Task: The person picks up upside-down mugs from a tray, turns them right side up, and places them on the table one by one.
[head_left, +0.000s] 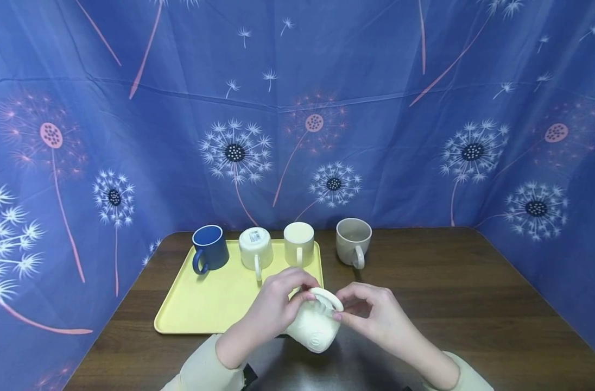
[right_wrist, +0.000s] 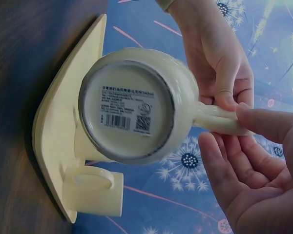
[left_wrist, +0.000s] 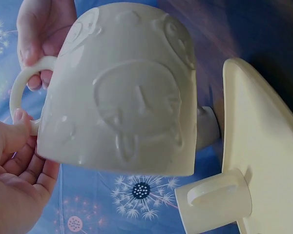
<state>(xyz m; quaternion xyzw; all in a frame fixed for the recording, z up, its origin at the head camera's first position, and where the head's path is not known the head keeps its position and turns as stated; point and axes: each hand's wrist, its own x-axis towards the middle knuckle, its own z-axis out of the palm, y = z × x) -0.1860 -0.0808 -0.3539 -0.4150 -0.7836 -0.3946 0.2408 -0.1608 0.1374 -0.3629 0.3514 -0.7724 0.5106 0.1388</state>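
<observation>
A cream mug (head_left: 313, 329) with raised cartoon faces is held on its side above the front of the table, handle up. My left hand (head_left: 277, 300) pinches one end of the mug's handle (left_wrist: 20, 87) between thumb and fingers. At the handle's other end, my right hand (head_left: 375, 315) pinches it with thumb and fingertips. A printed label with a barcode (right_wrist: 118, 121) covers part of the mug's base, which faces the right wrist camera. The left wrist view has the embossed side wall (left_wrist: 136, 102) at its middle.
A yellow tray (head_left: 204, 307) lies at the left of the wooden table (head_left: 473, 304). On it stand a blue mug (head_left: 214, 251), an upside-down white mug (head_left: 255, 251) and an upright cream mug (head_left: 298, 239). A grey mug (head_left: 350, 247) stands right of the tray.
</observation>
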